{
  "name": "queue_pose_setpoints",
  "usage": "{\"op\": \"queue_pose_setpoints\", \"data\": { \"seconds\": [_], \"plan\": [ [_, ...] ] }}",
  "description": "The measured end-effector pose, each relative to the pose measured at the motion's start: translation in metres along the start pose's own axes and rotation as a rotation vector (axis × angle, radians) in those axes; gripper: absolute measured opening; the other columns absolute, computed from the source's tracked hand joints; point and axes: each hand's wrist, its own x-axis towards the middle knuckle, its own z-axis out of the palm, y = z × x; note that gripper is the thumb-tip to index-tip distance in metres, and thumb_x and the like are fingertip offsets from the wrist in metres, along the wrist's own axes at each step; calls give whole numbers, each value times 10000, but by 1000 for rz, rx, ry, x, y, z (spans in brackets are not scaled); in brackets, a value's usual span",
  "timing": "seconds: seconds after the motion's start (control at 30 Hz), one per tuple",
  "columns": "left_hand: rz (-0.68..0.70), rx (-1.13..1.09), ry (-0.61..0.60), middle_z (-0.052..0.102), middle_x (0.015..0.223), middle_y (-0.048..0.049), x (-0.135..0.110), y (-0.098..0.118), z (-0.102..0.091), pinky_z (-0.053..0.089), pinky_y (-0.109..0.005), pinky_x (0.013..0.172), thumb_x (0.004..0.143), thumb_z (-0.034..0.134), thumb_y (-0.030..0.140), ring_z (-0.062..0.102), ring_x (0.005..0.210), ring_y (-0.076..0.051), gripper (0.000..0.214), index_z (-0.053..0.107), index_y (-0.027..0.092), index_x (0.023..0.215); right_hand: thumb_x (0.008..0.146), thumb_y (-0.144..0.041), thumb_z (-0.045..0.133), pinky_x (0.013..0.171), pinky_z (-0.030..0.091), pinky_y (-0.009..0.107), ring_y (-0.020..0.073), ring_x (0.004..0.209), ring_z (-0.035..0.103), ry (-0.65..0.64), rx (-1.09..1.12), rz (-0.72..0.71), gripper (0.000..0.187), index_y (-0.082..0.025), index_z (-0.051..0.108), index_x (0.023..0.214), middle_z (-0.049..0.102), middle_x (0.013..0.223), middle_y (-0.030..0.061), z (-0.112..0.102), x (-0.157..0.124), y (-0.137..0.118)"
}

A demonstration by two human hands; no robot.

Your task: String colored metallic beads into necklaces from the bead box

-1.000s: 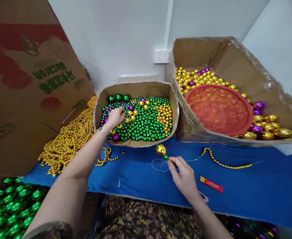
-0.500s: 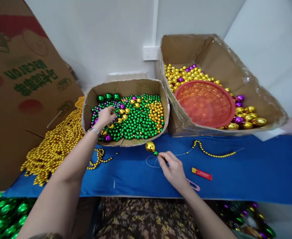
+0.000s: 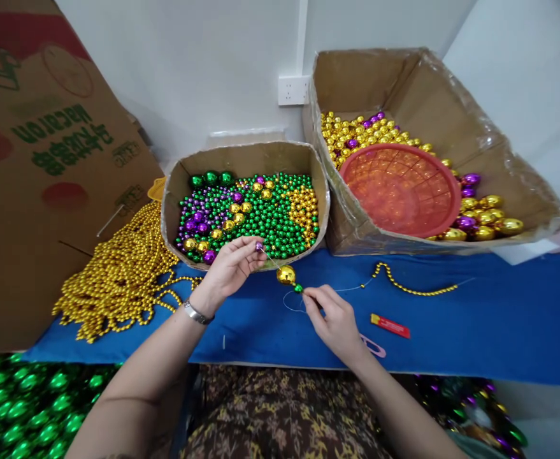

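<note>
My left hand (image 3: 237, 268) pinches a small purple bead (image 3: 259, 246) just in front of the small cardboard box (image 3: 246, 150). The bead is at the tip of a thin string or needle that runs down to a large gold bead (image 3: 286, 275). Below the gold bead sits a small green bead (image 3: 298, 288). My right hand (image 3: 331, 319) is closed, thumb and fingertips gripping the string right beside the green bead. A loop of clear string (image 3: 293, 305) hangs under it. Green, purple and gold beads (image 3: 260, 223) fill the box.
A larger box (image 3: 360, 70) holds gold and purple beads and a red basket (image 3: 404, 191). Gold bead strands (image 3: 112, 274) pile at left. A short gold strand (image 3: 418, 288), red-yellow packet (image 3: 389, 326) and pink clip (image 3: 373, 346) lie on the blue cloth (image 3: 490, 319).
My left hand has come out of the bead box, toward me and right, with a small purple bead now at the string's end. My right hand has stayed almost still.
</note>
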Motion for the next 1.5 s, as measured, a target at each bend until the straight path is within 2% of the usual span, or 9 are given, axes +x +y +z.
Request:
{"op": "queue_pose_setpoints", "data": {
  "seconds": [0.2, 0.33, 0.63, 0.73, 0.87, 1.03, 1.17, 1.3, 1.5],
  "plan": [
    [39, 63, 18, 672, 730, -22, -2, 0, -2, 549, -243, 655, 734, 768, 251, 655, 684, -119, 208, 706, 142, 900, 959, -218, 484, 703, 508, 256, 157, 760, 646, -10, -44, -25, 159, -188, 639, 979, 660, 844, 57, -1, -2, 3],
    [176, 309, 35, 683, 740, -12, -8, -6, -4, 529, -208, 632, 713, 791, 252, 628, 656, -96, 232, 710, 154, 907, 971, -213, 463, 725, 506, 264, 159, 764, 645, -15, -129, -69, 179, -181, 637, 1001, 658, 832, 61, 5, -7, 7],
    [232, 798, -78, 746, 860, -63, -33, -69, -16, 540, -277, 711, 824, 675, 346, 689, 785, -179, 200, 717, 155, 867, 961, -211, 413, 652, 549, 269, 184, 779, 705, -206, -88, 65, 175, -198, 583, 1004, 712, 881, 51, 31, -41, 47],
    [331, 913, -75, 747, 846, -58, -35, -61, -13, 534, -262, 689, 856, 641, 340, 688, 764, -169, 191, 717, 166, 876, 967, -212, 407, 766, 567, 302, 198, 908, 704, -194, -113, 37, 247, -203, 582, 1141, 709, 1025, 78, 24, -32, 42],
    [373, 782, -115, 740, 853, -69, -39, -30, 4, 559, -255, 668, 872, 629, 331, 694, 741, -158, 195, 696, 152, 911, 979, -248, 438, 887, 544, 304, 194, 1037, 665, -89, -39, -44, 295, -194, 564, 1239, 675, 1130, 107, 21, -9, 20],
    [349, 641, -183, 735, 883, -65, -44, -9, 13, 575, -237, 696, 869, 644, 290, 701, 768, -138, 150, 684, 152, 913, 989, -226, 426, 730, 559, 252, 149, 764, 685, -82, 65, -91, 228, -196, 636, 1073, 703, 853, 54, 25, -1, 10],
    [266, 619, -208, 736, 856, -78, -41, -5, 5, 573, -240, 668, 867, 641, 350, 695, 741, -144, 215, 695, 143, 896, 986, -232, 430, 693, 562, 252, 150, 741, 687, -115, 118, -70, 224, -193, 646, 1032, 714, 848, 55, 21, -4, 12],
    [322, 604, -114, 727, 906, -104, -7, 17, -12, 569, -282, 690, 914, 529, 460, 686, 770, -164, 359, 692, 141, 941, 985, -233, 433, 670, 564, 239, 139, 700, 691, -141, 178, 4, 233, -188, 641, 1080, 719, 864, 56, 15, -5, 12],
    [495, 1136, 375, 698, 963, -134, 118, 80, -56, 531, -340, 813, 894, 532, 342, 655, 872, -211, 293, 655, 100, 1004, 980, -240, 454, 644, 543, 221, 131, 648, 676, -108, 196, 35, 225, -188, 652, 1071, 706, 817, 42, 15, -7, 15]
  ]
}}
